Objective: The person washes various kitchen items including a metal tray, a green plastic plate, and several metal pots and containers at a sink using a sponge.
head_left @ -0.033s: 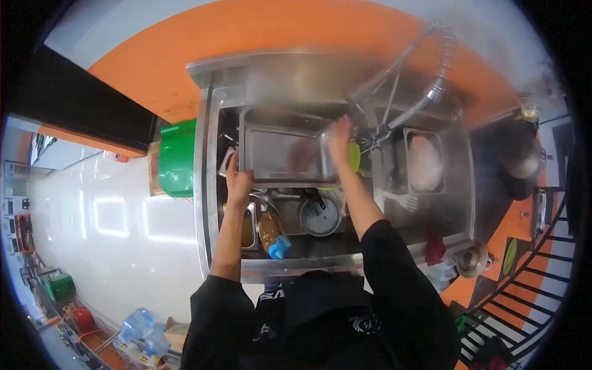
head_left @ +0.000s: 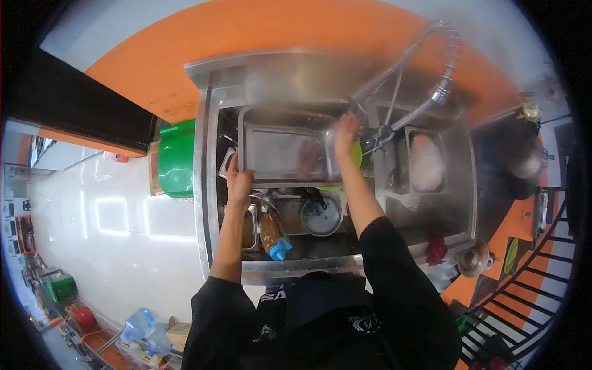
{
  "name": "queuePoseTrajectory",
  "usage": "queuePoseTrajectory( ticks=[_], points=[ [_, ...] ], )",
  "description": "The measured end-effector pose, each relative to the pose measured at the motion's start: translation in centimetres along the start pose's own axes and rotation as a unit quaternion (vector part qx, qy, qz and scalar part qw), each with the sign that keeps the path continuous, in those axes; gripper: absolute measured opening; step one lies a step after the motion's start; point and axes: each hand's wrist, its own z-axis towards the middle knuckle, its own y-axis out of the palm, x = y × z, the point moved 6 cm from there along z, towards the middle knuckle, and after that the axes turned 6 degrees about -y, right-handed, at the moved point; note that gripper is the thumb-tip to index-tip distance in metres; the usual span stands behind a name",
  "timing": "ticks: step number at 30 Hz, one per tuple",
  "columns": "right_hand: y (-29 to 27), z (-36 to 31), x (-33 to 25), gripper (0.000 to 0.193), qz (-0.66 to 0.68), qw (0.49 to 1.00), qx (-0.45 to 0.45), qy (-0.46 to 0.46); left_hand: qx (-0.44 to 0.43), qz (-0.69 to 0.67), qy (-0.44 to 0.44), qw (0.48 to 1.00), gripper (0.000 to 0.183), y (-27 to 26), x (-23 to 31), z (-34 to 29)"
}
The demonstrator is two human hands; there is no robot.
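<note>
A deep rectangular steel pan [head_left: 271, 174] lies across the left sink basin, with water drops on its inside. My left hand [head_left: 239, 180] grips its near left corner, thumb up along the outer wall. At the right end of the pan, my right hand [head_left: 347, 134] lies against the rim, close to the faucet; its fingertips are too unclear to tell their grip. Partly behind that wrist shows a yellow-green round item [head_left: 357, 154]. Below the pan are a round pot [head_left: 321, 217] with cloudy liquid and a brown-filled bottle [head_left: 270, 229] with a blue cap.
A coiled spray faucet [head_left: 440, 92] arches over the divider. The right basin holds a steel container [head_left: 435, 184] with a pale bulky item, and a pale slotted utensil [head_left: 404, 200]. A dark red cloth [head_left: 435, 248] hangs at the front edge. A green bin [head_left: 177, 159] stands left of the sink.
My right hand has shifted slightly rightward onto the pan's end rim and is less blurred. My left hand keeps its hold on the corner.
</note>
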Motion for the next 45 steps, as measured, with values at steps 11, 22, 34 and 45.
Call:
queuePoseTrajectory(
  ticks=[11, 22, 34, 45],
  points=[
    [8.4, 0.5, -1.1, 0.023, 0.113, 0.917, -0.286, 0.252, 0.001, -0.04, -0.125, 0.991, 0.066, -0.9, -2.4, 2.9],
    [1.4, 3.4, -0.7, 0.026, 0.326, 0.898, 0.248, 0.16, -0.064, 0.01, -0.093, 0.994, 0.056, 1.5, -2.6, 3.1],
    [8.2, -0.2, -5.2, 0.028, 0.351, 0.91, -0.126, 0.179, -0.007, 0.008, -0.063, 0.998, 0.066, 0.3, -2.4, 2.6],
    [10.0, -2.7, -5.1, 0.043, -0.346, 0.861, -0.352, -0.123, -0.021, -0.002, -0.042, 0.999, 0.066, 2.2, -2.4, 2.2]
  ],
)
